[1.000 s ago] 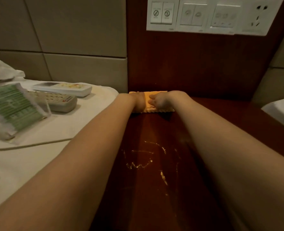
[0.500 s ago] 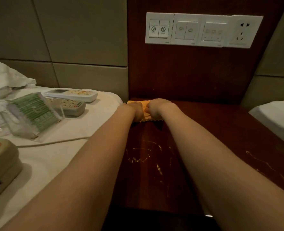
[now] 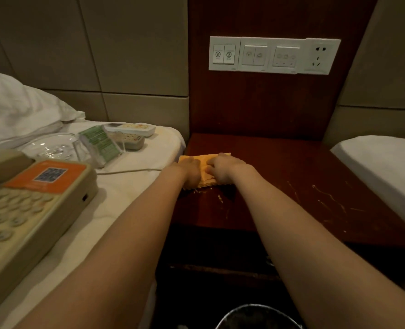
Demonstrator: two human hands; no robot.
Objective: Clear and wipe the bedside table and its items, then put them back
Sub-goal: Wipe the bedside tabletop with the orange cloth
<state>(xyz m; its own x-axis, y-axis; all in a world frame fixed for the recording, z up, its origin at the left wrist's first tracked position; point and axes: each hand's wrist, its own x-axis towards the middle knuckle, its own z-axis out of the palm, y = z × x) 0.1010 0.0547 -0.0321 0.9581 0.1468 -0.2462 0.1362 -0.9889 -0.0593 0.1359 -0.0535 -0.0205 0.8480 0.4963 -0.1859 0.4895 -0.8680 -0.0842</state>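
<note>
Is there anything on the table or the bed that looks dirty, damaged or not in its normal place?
Yes. Pale streaks and crumbs mark the bedside table in front of the orange cloth and on its right part. The telephone, two remotes and a glass ashtray lie on the bed.

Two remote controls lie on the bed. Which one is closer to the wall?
The white remote control. It lies behind the beige remote control, nearer the padded wall, and shows a small screen at its left end.
</note>
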